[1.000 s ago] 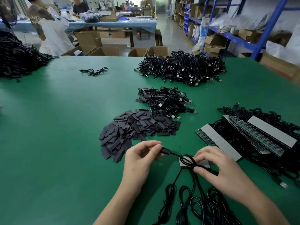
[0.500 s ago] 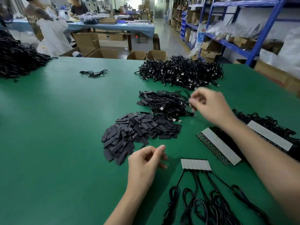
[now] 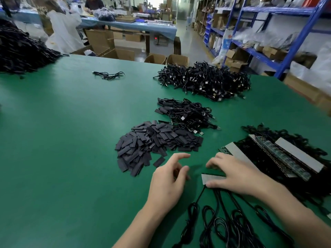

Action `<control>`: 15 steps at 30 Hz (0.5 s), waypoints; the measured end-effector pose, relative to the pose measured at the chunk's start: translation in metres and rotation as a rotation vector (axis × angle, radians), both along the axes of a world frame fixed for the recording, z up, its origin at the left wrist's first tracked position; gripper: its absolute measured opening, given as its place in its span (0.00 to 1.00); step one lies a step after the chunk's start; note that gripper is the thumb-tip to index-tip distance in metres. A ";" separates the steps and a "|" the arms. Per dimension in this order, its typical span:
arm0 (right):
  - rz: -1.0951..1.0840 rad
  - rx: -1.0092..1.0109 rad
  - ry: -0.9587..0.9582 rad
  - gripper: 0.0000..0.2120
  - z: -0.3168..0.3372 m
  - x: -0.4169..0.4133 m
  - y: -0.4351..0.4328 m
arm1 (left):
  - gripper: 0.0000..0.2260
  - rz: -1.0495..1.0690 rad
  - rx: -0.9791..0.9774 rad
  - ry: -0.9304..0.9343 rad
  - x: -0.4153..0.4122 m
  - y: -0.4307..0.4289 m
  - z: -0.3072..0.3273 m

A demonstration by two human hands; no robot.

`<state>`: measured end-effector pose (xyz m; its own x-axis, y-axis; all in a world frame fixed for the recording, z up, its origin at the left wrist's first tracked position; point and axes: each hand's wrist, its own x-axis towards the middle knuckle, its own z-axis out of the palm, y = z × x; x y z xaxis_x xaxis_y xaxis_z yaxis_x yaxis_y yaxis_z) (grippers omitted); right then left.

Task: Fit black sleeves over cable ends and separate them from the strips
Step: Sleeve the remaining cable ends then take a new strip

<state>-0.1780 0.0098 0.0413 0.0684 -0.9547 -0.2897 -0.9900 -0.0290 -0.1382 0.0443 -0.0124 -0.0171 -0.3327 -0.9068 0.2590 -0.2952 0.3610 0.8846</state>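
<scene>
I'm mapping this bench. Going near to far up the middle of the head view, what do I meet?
Coiled cables → white strip under the right hand → pile of black sleeves → small cable pile → large cable pile → cardboard boxes.

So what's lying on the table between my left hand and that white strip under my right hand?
Nothing. In the head view, only bare green table separates the left hand from the white strip, which the right hand partly covers.
</scene>
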 end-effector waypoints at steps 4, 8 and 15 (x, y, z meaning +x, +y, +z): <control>-0.088 -0.066 -0.090 0.22 -0.008 0.004 0.015 | 0.16 -0.042 0.007 -0.031 -0.002 0.001 0.000; -0.189 -0.116 -0.307 0.24 -0.004 0.009 0.025 | 0.12 -0.072 0.041 -0.023 -0.006 0.004 0.001; -0.186 -0.264 -0.485 0.23 -0.003 0.023 0.042 | 0.05 -0.173 0.187 0.053 -0.007 0.005 0.007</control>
